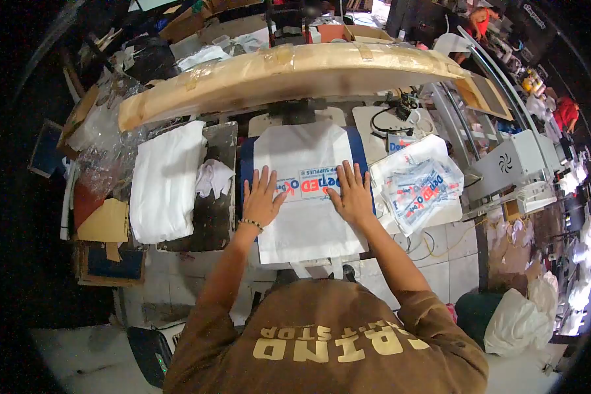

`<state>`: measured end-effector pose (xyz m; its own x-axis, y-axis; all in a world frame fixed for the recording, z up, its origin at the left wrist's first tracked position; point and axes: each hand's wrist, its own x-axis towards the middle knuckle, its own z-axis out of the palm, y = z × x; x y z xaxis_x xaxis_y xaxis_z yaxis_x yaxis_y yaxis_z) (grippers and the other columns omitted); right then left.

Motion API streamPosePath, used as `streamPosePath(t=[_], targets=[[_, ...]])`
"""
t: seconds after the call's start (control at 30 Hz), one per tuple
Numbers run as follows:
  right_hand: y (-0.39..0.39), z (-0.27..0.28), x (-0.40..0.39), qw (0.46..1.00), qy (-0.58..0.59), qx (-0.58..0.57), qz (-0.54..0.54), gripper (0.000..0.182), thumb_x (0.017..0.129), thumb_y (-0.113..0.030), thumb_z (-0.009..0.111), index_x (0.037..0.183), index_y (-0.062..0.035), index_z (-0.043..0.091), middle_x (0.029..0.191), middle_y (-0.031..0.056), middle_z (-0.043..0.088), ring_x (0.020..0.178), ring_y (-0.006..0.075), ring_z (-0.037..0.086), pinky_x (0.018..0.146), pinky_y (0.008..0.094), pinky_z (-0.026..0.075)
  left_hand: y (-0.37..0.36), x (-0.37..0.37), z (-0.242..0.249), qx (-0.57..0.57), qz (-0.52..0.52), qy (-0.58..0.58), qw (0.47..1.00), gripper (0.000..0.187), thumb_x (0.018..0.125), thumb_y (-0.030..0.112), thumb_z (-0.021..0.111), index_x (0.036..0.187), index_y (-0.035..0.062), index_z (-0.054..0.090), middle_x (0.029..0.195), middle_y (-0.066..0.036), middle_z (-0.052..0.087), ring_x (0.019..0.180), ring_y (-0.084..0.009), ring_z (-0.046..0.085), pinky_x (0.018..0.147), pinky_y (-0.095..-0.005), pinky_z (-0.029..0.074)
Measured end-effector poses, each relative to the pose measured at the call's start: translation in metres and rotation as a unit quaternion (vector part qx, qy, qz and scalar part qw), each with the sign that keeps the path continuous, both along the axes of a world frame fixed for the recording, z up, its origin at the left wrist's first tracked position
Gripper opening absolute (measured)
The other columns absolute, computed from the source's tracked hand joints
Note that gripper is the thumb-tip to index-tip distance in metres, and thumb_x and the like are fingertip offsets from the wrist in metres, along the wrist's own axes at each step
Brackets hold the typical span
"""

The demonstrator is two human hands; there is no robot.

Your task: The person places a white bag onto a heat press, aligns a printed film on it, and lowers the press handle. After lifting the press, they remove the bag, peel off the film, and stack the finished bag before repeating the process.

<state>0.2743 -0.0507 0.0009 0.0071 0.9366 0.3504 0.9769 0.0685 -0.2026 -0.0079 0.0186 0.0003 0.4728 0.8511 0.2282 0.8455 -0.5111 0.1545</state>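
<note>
A white tote bag (302, 230) lies flat in front of me over a dark blue board (360, 154), its handles hanging toward my body. Across its middle is a printed film (315, 182) with red and blue lettering, upside down from my side. My left hand (262, 197) presses flat on the left part of the bag, fingers spread. On the right, my right hand (352, 197) lies flat over the film's end and the bag, fingers apart. Neither hand grips anything.
Left of the board, a stack of white folded fabric (167, 184) lies beside a crumpled white cloth (214, 178). Several printed films (417, 190) are piled at right. A long wrapped board (289, 75) spans the back. A grey machine (515, 167) stands at far right, with people beyond.
</note>
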Motion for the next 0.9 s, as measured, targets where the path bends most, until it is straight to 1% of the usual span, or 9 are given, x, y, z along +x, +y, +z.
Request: streamPosePath(t=[0.13,0.2,0.23,0.3,0.4,0.63,0.73,0.8,0.9], targets=[[-0.001,0.002,0.004,0.999,0.015,-0.006,0.027,0.075,0.097,-0.052,0.048,0.151,-0.0019,0.035,0.161,0.0190,0.025,0.149,0.0430,0.018,0.119,0.0595,0.011,0.014,-0.004,0.001,-0.014,0.006,-0.051,0.999,0.067,0.093,0.046,0.059,0.145,0.0054,0.046,0.156,-0.019,0.035,0.143,-0.0416,0.031,0.115,-0.0580,0.026],[-0.003,0.001,0.007,0.999,0.011,0.002,0.043,0.074,0.095,-0.054,0.050,0.150,-0.0046,0.040,0.160,0.0179,0.029,0.148,0.0417,0.023,0.119,0.0594,0.013,0.029,-0.007,-0.003,-0.008,-0.015,-0.204,0.979,0.060,0.085,0.033,0.070,0.135,0.0041,0.055,0.142,-0.017,0.049,0.130,-0.0406,0.044,0.106,-0.0535,0.037],[-0.005,0.001,0.009,0.999,0.011,0.002,0.045,0.074,0.095,-0.054,0.050,0.150,-0.0046,0.040,0.160,0.0179,0.029,0.148,0.0417,0.023,0.119,0.0594,0.013,0.031,-0.008,-0.007,-0.007,-0.013,-0.204,0.979,0.060,0.085,0.033,0.070,0.135,0.0041,0.055,0.142,-0.017,0.049,0.130,-0.0406,0.044,0.106,-0.0535,0.037],[-0.014,0.006,0.011,0.998,0.026,-0.017,0.048,0.069,0.094,-0.050,0.054,0.148,-0.0079,0.045,0.159,0.0189,0.031,0.148,0.0426,0.023,0.118,0.0595,0.013,0.029,-0.005,0.003,0.023,0.052,-0.183,0.981,0.052,0.078,0.021,0.074,0.125,0.0037,0.061,0.122,-0.015,0.058,0.114,-0.0379,0.052,0.094,-0.0498,0.044],[-0.033,0.012,0.009,0.998,0.042,-0.038,0.020,0.063,0.093,-0.046,0.057,0.145,-0.0113,0.050,0.157,0.0189,0.033,0.148,0.0421,0.023,0.118,0.0594,0.014,0.036,-0.007,0.004,0.046,0.068,-0.161,0.984,0.045,0.077,0.019,0.077,0.117,0.0031,0.067,0.110,-0.017,0.062,0.103,-0.0351,0.057,0.092,-0.0454,0.045],[-0.039,0.012,0.005,0.998,0.065,0.012,0.011,0.058,0.091,-0.041,0.061,0.140,-0.0115,0.055,0.154,0.0181,0.039,0.145,0.0412,0.028,0.117,0.0570,0.020,0.044,-0.007,0.001,0.031,0.079,-0.217,0.972,0.022,0.078,0.014,0.075,0.098,0.0057,0.069,0.097,-0.012,0.064,0.096,-0.0318,0.061,0.085,-0.0462,0.047],[-0.040,0.016,0.006,0.996,0.086,0.007,0.005,0.056,0.090,-0.040,0.061,0.138,-0.0115,0.057,0.153,0.0179,0.040,0.144,0.0411,0.030,0.116,0.0556,0.022,0.040,-0.001,-0.001,0.026,0.074,-0.261,0.962,0.009,0.078,0.012,0.071,0.086,0.0095,0.068,0.095,-0.009,0.063,0.095,-0.0320,0.059,0.077,-0.0460,0.042],[-0.040,0.017,0.005,0.995,0.097,0.009,0.001,0.056,0.089,-0.040,0.062,0.137,-0.0115,0.057,0.153,0.0168,0.041,0.144,0.0404,0.031,0.116,0.0555,0.022,0.023,0.006,0.005,0.190,-0.002,-0.219,0.957,0.003,0.079,0.008,0.068,0.080,0.0092,0.066,0.086,-0.006,0.063,0.087,-0.0287,0.059,0.074,-0.0434,0.040],[-0.040,0.017,0.005,0.994,0.105,0.007,-0.002,0.055,0.089,-0.040,0.063,0.136,-0.0118,0.058,0.153,0.0158,0.041,0.145,0.0392,0.031,0.116,0.0554,0.022,-0.003,0.013,0.007,0.206,-0.039,-0.171,0.963,0.002,0.079,0.008,0.068,0.079,0.0087,0.066,0.084,-0.005,0.062,0.082,-0.0264,0.058,0.077,-0.0424,0.040]])
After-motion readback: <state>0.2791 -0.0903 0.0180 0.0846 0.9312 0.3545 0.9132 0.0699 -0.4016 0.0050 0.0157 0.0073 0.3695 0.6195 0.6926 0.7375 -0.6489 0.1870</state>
